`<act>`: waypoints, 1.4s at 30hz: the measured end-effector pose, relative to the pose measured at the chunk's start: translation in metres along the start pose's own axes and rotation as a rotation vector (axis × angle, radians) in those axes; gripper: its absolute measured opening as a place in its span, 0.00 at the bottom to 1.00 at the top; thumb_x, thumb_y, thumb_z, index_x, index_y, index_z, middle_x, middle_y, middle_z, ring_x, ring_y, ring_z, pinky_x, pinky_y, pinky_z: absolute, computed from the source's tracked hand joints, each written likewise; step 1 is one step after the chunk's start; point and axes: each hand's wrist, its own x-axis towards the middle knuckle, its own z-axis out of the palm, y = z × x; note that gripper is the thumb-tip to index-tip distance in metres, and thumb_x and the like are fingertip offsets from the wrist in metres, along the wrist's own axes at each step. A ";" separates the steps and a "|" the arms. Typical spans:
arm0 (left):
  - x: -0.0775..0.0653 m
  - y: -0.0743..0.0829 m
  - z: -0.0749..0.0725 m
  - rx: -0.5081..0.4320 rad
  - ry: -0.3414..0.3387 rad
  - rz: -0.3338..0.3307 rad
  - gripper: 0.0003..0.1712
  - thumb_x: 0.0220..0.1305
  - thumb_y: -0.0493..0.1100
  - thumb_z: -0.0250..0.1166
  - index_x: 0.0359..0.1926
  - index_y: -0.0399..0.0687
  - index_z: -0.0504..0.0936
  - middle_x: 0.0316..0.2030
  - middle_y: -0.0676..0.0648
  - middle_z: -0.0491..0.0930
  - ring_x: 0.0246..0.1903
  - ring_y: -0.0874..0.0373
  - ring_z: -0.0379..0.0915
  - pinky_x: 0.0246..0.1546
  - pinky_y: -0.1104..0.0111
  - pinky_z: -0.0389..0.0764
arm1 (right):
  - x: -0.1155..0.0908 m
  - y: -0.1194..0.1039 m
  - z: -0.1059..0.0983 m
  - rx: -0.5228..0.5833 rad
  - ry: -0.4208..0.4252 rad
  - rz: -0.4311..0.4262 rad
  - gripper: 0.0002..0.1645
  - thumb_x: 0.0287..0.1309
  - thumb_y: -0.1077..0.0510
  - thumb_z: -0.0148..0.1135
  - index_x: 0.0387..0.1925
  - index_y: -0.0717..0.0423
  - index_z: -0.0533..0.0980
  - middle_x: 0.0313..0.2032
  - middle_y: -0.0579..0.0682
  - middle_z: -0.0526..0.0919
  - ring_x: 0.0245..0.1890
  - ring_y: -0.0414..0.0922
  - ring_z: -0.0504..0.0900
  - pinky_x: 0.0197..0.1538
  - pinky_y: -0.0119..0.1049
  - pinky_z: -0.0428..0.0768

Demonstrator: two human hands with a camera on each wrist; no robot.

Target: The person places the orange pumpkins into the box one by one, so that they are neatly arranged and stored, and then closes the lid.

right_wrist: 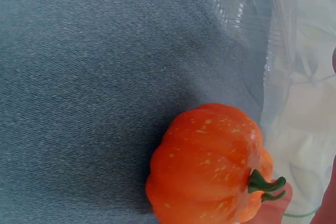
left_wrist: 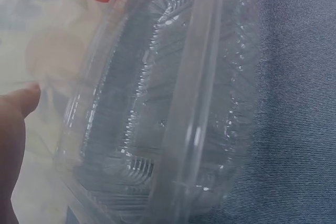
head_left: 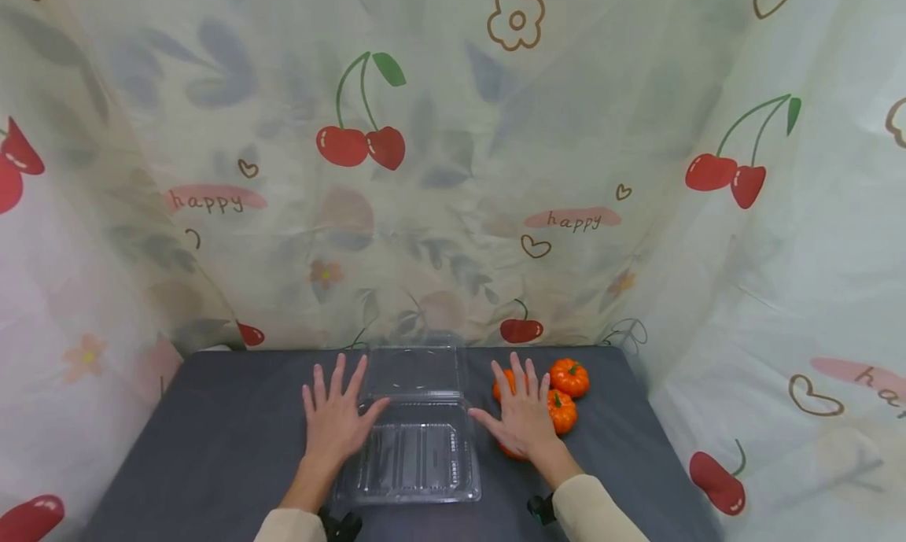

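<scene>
A clear plastic clamshell box [head_left: 418, 459] lies on the dark cloth with its lid [head_left: 414, 371] folded back, away from the person. My left hand [head_left: 334, 420] is spread flat at the box's left side, thumb over its edge, gripping nothing. To the right of the box my right hand [head_left: 522, 416] is spread too, and it hides part of several small orange pumpkins [head_left: 569, 377]. In the right wrist view one pumpkin [right_wrist: 207, 166] with a green stem sits beside the box's clear wall [right_wrist: 278, 51]. The left wrist view shows the ribbed inside of the box [left_wrist: 142, 98].
A dark grey cloth [head_left: 233, 432] covers the table. White curtains [head_left: 439, 212] printed with cherries and flowers stand behind it and along both sides. A dark strap with a small device [head_left: 541, 509] sits at the right wrist, another [head_left: 341, 525] at the left.
</scene>
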 end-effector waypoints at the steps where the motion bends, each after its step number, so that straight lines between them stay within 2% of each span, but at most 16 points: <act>1: 0.000 -0.001 0.001 -0.007 -0.004 -0.007 0.51 0.65 0.74 0.58 0.82 0.66 0.50 0.82 0.40 0.42 0.80 0.28 0.25 0.74 0.29 0.32 | -0.001 0.001 0.000 0.003 -0.001 -0.002 0.61 0.56 0.16 0.50 0.82 0.40 0.49 0.82 0.57 0.42 0.81 0.65 0.42 0.78 0.72 0.41; 5: -0.002 -0.005 0.002 -0.044 -0.016 -0.014 0.49 0.67 0.71 0.58 0.82 0.67 0.49 0.82 0.40 0.41 0.79 0.28 0.25 0.74 0.28 0.33 | -0.004 0.005 0.001 0.037 -0.010 0.001 0.60 0.56 0.17 0.52 0.81 0.40 0.50 0.82 0.57 0.42 0.81 0.65 0.42 0.77 0.73 0.40; 11: -0.009 -0.009 0.002 -0.109 0.019 0.029 0.44 0.71 0.63 0.59 0.81 0.61 0.54 0.81 0.38 0.49 0.79 0.27 0.36 0.73 0.29 0.45 | -0.010 0.013 0.002 0.105 0.013 -0.012 0.59 0.56 0.18 0.55 0.80 0.43 0.55 0.81 0.59 0.45 0.80 0.66 0.45 0.76 0.74 0.43; 16: -0.012 -0.015 0.006 -0.165 0.043 0.036 0.42 0.72 0.59 0.61 0.80 0.60 0.56 0.80 0.38 0.53 0.77 0.26 0.41 0.71 0.29 0.52 | -0.015 0.017 0.000 0.151 0.037 -0.016 0.59 0.55 0.21 0.60 0.79 0.44 0.57 0.80 0.59 0.47 0.78 0.66 0.50 0.76 0.70 0.55; 19: -0.013 -0.018 0.007 -0.205 0.050 0.036 0.40 0.73 0.58 0.61 0.80 0.60 0.57 0.79 0.37 0.55 0.77 0.27 0.42 0.71 0.29 0.54 | -0.017 0.019 -0.001 0.155 0.063 -0.011 0.58 0.54 0.23 0.64 0.77 0.46 0.59 0.79 0.60 0.51 0.75 0.66 0.56 0.73 0.67 0.65; 23: -0.015 -0.022 0.008 -0.273 0.052 0.030 0.37 0.74 0.53 0.60 0.79 0.58 0.60 0.77 0.36 0.59 0.77 0.29 0.46 0.72 0.32 0.55 | -0.022 0.020 0.000 0.159 0.108 -0.014 0.57 0.53 0.26 0.68 0.75 0.48 0.62 0.76 0.61 0.58 0.68 0.64 0.64 0.69 0.63 0.71; 27: -0.018 -0.026 0.011 -0.346 0.047 0.001 0.34 0.75 0.51 0.59 0.78 0.55 0.63 0.76 0.36 0.62 0.76 0.30 0.50 0.72 0.33 0.56 | -0.029 0.022 0.008 0.173 0.173 -0.039 0.54 0.51 0.30 0.72 0.73 0.50 0.66 0.69 0.61 0.68 0.61 0.63 0.69 0.65 0.62 0.73; 31: -0.019 -0.031 0.014 -0.408 0.021 -0.071 0.33 0.76 0.51 0.59 0.77 0.55 0.64 0.75 0.36 0.63 0.75 0.31 0.54 0.73 0.35 0.56 | -0.035 0.024 0.016 0.199 0.228 -0.063 0.52 0.50 0.33 0.75 0.70 0.54 0.69 0.63 0.61 0.74 0.58 0.61 0.72 0.64 0.59 0.74; 37: -0.020 -0.036 0.014 -0.579 0.006 -0.158 0.32 0.76 0.47 0.59 0.76 0.52 0.66 0.75 0.38 0.65 0.76 0.36 0.56 0.76 0.41 0.55 | -0.039 0.029 0.025 0.229 0.251 -0.065 0.48 0.50 0.35 0.77 0.66 0.56 0.73 0.61 0.58 0.76 0.57 0.58 0.74 0.63 0.56 0.75; 42: -0.021 -0.038 0.013 -0.620 -0.040 -0.209 0.30 0.75 0.50 0.60 0.75 0.55 0.69 0.75 0.38 0.66 0.76 0.37 0.55 0.77 0.42 0.56 | -0.040 0.031 0.025 0.242 0.268 -0.065 0.43 0.51 0.38 0.77 0.63 0.56 0.75 0.60 0.57 0.77 0.58 0.57 0.75 0.64 0.56 0.76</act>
